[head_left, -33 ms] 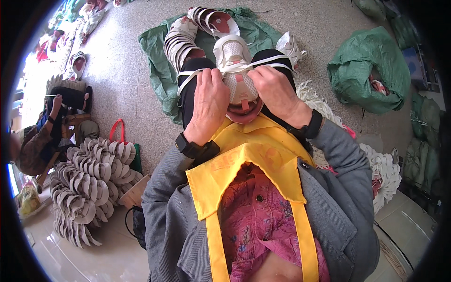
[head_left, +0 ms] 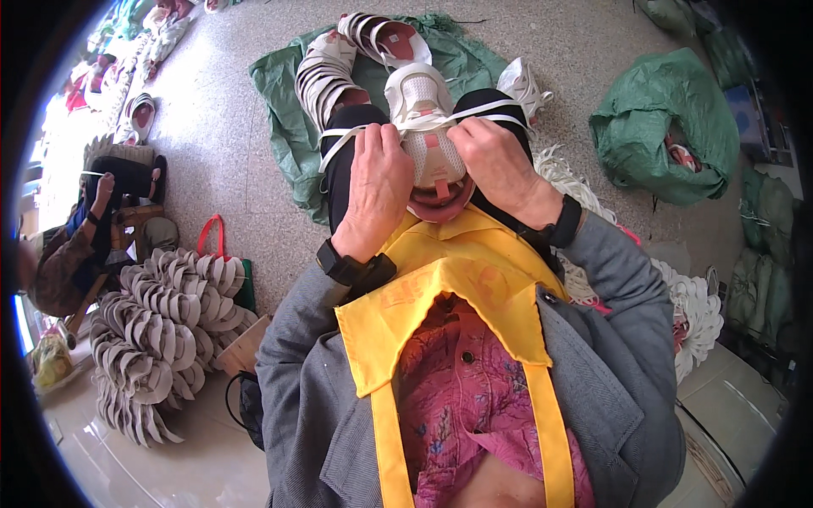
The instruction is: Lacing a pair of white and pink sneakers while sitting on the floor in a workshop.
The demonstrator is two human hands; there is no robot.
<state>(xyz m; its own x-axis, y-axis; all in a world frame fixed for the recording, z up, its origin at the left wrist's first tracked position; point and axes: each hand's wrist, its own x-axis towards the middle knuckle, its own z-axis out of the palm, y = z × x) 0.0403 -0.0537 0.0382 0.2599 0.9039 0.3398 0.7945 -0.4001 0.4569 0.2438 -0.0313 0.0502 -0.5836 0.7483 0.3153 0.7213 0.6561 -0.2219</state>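
Observation:
A white sneaker upper (head_left: 438, 161) with pink details and a small red heel tab rests between my knees, its toe pointing away from me. White shoelace (head_left: 500, 105) crosses its front, with ends trailing over both dark trouser legs. My left hand (head_left: 379, 179) is closed on the lace at the left side of the upper, fingers curled. Opposite it, my right hand (head_left: 500, 165) pinches the lace at the right edge. The fingertips and the lace inside them are partly hidden. A yellow apron (head_left: 457, 254) lies under the heel end.
Beyond my knees, a row of nested shoe uppers (head_left: 320, 85) lies on a green sheet (head_left: 284, 140). One white upper (head_left: 518, 80) and bundled white laces (head_left: 576, 182) lie right. A green sack (head_left: 652, 118) stands farther right. Stacked grey pieces (head_left: 161, 330) and a co-worker's arm (head_left: 97, 203) are left.

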